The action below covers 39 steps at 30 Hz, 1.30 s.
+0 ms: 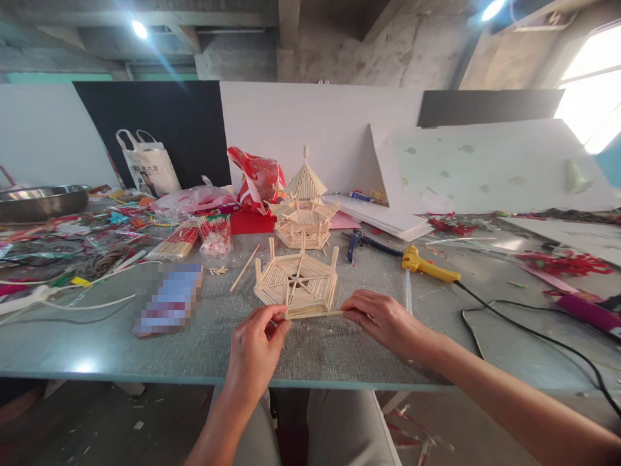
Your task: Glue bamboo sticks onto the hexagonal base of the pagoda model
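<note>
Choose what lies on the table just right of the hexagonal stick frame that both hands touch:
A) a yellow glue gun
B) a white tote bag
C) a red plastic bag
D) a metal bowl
A: the yellow glue gun lies right of the frame, whose front edge the left hand and right hand pinch.

Pale, straw-coloured wood on the six-sided stick frame (297, 283), ribbed with close parallel slats. Same pale wood on the small pavilion model (305, 210) just behind that frame. Bright yellow on the glue gun (429, 265) to the frame's right, trailing a black cord (524, 327). Blue handles on the pliers (361, 243) beside the pavilion. Red with white print on the crumpled bag (256, 178) behind. Grey-green, faintly streaked, on the table (194, 349) beneath.
</note>
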Motion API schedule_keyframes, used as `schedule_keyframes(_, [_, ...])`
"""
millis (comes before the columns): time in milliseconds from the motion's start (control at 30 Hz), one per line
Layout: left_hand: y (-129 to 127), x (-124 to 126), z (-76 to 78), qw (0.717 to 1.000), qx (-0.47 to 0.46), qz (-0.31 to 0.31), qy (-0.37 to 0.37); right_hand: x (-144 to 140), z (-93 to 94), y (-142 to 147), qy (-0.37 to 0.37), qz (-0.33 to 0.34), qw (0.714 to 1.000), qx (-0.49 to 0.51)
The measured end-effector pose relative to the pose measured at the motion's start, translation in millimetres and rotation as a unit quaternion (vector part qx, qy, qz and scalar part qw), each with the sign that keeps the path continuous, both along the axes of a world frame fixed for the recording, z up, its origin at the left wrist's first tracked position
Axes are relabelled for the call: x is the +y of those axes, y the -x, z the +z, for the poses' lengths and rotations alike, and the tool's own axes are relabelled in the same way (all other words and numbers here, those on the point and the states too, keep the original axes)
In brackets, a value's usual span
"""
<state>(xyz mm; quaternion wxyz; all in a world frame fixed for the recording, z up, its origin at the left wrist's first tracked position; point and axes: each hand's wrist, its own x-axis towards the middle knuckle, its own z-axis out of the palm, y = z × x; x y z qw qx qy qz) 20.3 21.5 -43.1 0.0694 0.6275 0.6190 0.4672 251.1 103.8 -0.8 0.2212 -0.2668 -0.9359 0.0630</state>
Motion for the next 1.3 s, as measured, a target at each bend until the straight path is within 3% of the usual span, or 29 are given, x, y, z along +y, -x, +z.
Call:
schedule_keyframes(533, [0.2, -1.8, 0.9, 1.000, 0.008, 0.000, -0.017, 1.9, -0.5, -0.6, 0.010, -0.005, 1.000, 0.001])
schedule_keyframes(867, [-8.4, -8.3, 3.6, 0.971, 0.184, 0.048, -0.144, 3.5, -4.5, -2.3, 0.020, -0.006, 1.000, 0.001])
schedule_keyframes(1033, [-14.1, -3.1, 6.0, 0.956, 0.240, 0.048, -0.162, 5.7, -5.5, -2.5, 0.009, -0.002, 1.000, 0.003])
schedule_keyframes(1300, [-17.5, 1.0, 14.0, 0.945, 0.299, 0.037, -0.127, 8.2, -6.1, -1.2, -0.020, 0.002, 1.000, 0.007])
